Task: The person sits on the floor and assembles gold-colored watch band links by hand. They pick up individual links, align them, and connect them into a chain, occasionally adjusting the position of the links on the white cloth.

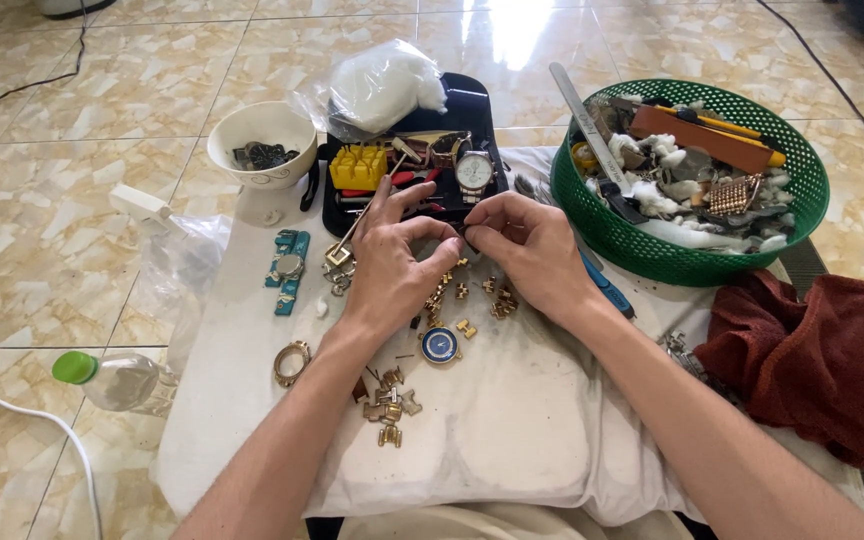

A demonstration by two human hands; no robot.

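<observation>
My left hand (pixel 392 262) and my right hand (pixel 527 245) meet fingertip to fingertip over a white cloth (pixel 512 430), pinching a small dark part that the fingers mostly hide. A thin metal tool (pixel 352 232) runs out from my left hand toward the upper right. Below the hands lie gold watch-band links (pixel 472 295), a blue watch dial (pixel 440 345), more gold links (pixel 389 400) and a gold watch case ring (pixel 291 362). A silver wristwatch (pixel 473 172) lies on the black tray (pixel 472 105) just beyond the hands.
A green plastic basket (pixel 687 262) of tools and scraps stands at the right. A dark red towel (pixel 812 360) lies at the right edge. A white bowl (pixel 252 130), a yellow block (pixel 357 166), a plastic bag (pixel 382 85), a teal watch holder (pixel 288 268) and a green-capped bottle (pixel 117 378) lie at the left.
</observation>
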